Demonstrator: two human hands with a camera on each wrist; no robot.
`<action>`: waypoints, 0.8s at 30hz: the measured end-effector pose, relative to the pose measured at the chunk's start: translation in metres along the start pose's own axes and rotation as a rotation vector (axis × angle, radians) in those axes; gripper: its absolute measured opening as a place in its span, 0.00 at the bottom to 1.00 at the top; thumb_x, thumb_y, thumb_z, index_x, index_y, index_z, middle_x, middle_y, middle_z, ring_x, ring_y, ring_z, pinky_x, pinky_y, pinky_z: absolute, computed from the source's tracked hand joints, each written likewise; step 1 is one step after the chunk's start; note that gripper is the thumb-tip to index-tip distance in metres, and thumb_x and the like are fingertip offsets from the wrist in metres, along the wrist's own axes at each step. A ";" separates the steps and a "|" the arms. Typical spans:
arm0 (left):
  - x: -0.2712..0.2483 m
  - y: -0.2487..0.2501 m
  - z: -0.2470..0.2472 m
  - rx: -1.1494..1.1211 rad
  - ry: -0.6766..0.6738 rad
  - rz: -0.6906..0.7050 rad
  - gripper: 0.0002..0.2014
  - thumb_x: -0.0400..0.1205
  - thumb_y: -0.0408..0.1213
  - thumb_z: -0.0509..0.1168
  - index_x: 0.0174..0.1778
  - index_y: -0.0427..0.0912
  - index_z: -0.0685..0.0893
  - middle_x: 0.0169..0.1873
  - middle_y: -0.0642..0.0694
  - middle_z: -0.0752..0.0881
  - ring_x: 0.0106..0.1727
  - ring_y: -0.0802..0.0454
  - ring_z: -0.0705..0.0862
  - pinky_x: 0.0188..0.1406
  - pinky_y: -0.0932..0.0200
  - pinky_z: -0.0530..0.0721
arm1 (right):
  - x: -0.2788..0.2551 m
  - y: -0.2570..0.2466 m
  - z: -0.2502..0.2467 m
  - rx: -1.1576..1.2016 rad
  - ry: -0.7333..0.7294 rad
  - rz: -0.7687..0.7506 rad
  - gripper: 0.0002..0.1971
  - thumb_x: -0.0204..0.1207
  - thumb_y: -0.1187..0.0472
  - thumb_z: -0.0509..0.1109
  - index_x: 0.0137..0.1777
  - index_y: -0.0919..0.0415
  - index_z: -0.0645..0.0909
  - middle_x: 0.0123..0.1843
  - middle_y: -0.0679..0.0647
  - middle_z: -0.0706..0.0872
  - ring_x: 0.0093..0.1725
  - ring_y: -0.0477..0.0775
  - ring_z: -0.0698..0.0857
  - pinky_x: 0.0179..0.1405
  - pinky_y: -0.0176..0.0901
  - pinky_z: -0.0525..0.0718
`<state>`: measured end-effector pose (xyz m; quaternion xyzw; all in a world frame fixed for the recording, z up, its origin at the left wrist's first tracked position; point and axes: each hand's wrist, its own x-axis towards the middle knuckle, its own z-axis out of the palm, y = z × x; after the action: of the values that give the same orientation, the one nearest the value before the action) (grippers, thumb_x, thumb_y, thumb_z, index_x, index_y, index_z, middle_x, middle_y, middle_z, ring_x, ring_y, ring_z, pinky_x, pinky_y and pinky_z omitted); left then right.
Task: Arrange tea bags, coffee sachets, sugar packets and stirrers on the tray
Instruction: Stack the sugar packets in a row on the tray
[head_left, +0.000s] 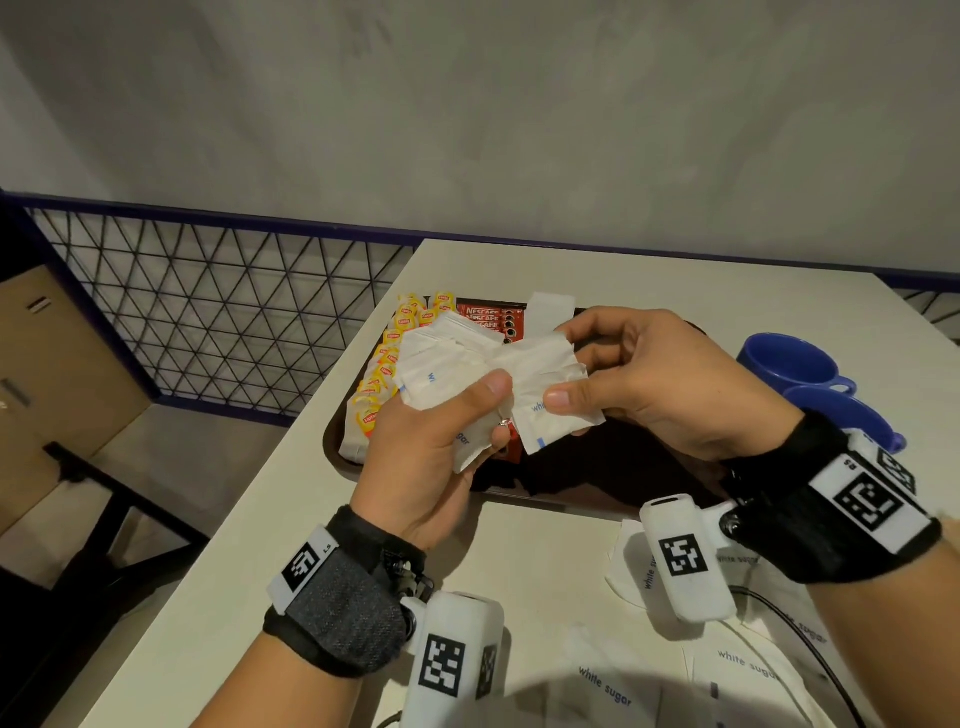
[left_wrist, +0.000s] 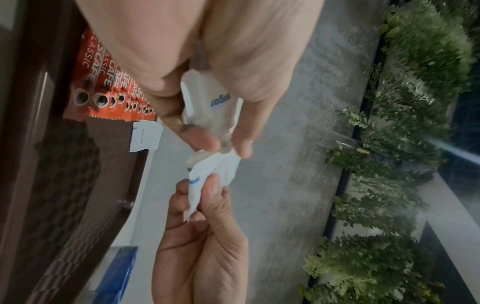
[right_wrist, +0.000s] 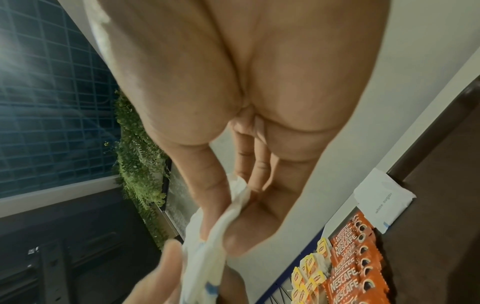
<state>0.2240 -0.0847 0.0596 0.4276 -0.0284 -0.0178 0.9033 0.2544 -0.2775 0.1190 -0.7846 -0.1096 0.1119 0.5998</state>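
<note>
At mid-frame, above the tray (head_left: 332, 441), a bundle of sugar packets (head_left: 441, 364) was gripped by the left hand (head_left: 431, 457), while one packet (head_left: 550, 410) was pinched by the right hand (head_left: 660, 384).

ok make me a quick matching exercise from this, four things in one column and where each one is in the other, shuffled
Things:
1. tea bags
2. coffee sachets
3. blue cups
4. bundle of sugar packets

Places:
A. on the table, right of the tray
B. held above the tray between the left hand and right hand
C. in a row along the tray's left edge
D. at the tray's far end, just right of the yellow row

Pairs: 1-C, 2-D, 3-A, 4-B
</note>
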 end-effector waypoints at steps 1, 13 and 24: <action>0.001 -0.001 -0.002 -0.005 -0.010 0.000 0.26 0.79 0.26 0.71 0.75 0.38 0.80 0.67 0.35 0.88 0.62 0.37 0.87 0.31 0.64 0.85 | 0.000 0.000 0.000 0.007 0.010 -0.006 0.27 0.61 0.67 0.85 0.62 0.63 0.85 0.53 0.70 0.93 0.54 0.71 0.93 0.59 0.67 0.91; 0.005 -0.006 -0.008 -0.064 0.000 -0.014 0.27 0.81 0.32 0.73 0.78 0.38 0.79 0.70 0.32 0.85 0.71 0.30 0.85 0.38 0.55 0.88 | -0.003 -0.002 0.006 -0.006 -0.070 -0.020 0.28 0.61 0.65 0.84 0.63 0.68 0.84 0.53 0.63 0.95 0.53 0.61 0.95 0.54 0.63 0.94; 0.000 -0.001 -0.002 -0.066 -0.042 -0.027 0.25 0.80 0.31 0.71 0.75 0.38 0.81 0.69 0.35 0.87 0.60 0.40 0.89 0.36 0.63 0.87 | 0.000 0.002 0.003 0.083 0.048 -0.049 0.27 0.61 0.67 0.84 0.62 0.66 0.84 0.49 0.64 0.95 0.49 0.62 0.96 0.51 0.53 0.95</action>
<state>0.2242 -0.0836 0.0578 0.3973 -0.0409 -0.0397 0.9159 0.2537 -0.2750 0.1164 -0.7588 -0.1096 0.0827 0.6367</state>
